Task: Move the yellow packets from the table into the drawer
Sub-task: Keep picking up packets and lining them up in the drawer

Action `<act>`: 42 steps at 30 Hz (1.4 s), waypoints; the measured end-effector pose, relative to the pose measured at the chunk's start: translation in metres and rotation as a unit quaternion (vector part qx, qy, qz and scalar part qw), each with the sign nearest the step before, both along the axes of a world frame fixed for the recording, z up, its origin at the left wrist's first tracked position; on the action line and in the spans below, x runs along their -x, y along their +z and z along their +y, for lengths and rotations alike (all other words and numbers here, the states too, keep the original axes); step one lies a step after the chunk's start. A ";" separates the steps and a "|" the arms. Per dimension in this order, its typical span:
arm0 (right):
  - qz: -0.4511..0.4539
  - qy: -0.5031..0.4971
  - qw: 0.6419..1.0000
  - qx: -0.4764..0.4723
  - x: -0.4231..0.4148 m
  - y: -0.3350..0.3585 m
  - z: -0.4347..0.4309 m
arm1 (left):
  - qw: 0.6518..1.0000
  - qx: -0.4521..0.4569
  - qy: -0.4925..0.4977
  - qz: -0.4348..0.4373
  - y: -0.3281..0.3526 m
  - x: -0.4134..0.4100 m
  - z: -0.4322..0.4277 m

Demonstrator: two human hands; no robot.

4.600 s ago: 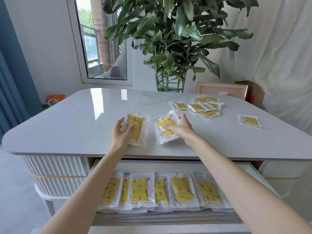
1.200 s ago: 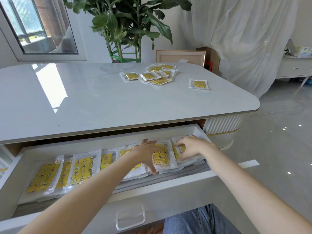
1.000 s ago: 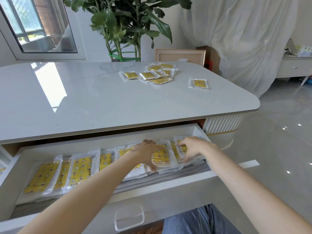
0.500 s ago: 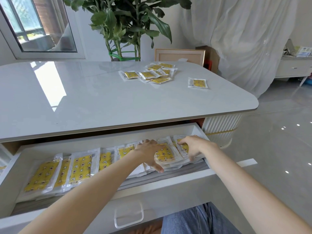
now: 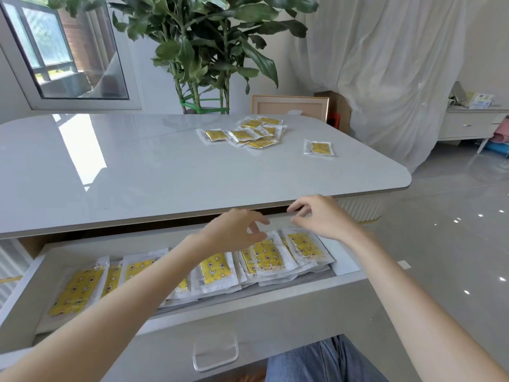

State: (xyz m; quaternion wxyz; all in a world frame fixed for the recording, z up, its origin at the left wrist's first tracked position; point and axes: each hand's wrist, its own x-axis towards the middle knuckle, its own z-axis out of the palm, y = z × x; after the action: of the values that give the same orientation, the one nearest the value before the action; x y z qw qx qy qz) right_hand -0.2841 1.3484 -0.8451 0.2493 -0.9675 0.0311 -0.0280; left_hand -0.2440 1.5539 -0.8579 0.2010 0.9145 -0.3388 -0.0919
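The open white drawer (image 5: pixel 248 312) under the table holds a row of several yellow packets (image 5: pixel 268 256) in clear wrappers. My left hand (image 5: pixel 234 228) hovers just above the drawer's right half, fingers apart, holding nothing. My right hand (image 5: pixel 319 216) is raised near the table's front edge, fingers loosely spread and empty. On the far side of the grey table (image 5: pixel 137 172) lies a small pile of yellow packets (image 5: pixel 245 132), with one single packet (image 5: pixel 319 147) apart to its right.
A large potted plant (image 5: pixel 203 51) stands behind the table, next to a leaning picture frame (image 5: pixel 289 107). White curtains hang at the right, with a low white cabinet (image 5: pixel 468 125) beyond. My knee in jeans (image 5: pixel 325 362) is below the drawer's clear handle (image 5: pixel 214 354).
Both hands have let go of the packets they laid in the drawer's right end and lifted up toward the table edge. The packets now rest in the drawer.
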 end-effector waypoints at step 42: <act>0.014 -0.094 0.988 0.119 -0.270 -0.017 -0.017 | 0.967 0.003 0.218 -0.135 -0.012 -0.308 -0.070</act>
State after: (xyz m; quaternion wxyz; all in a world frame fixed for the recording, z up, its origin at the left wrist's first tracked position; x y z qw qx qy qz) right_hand -0.0146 1.3310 -0.8624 0.1282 -0.9834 0.1220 -0.0413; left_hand 0.0644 1.4843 -0.8698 0.1717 0.9695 -0.1557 0.0794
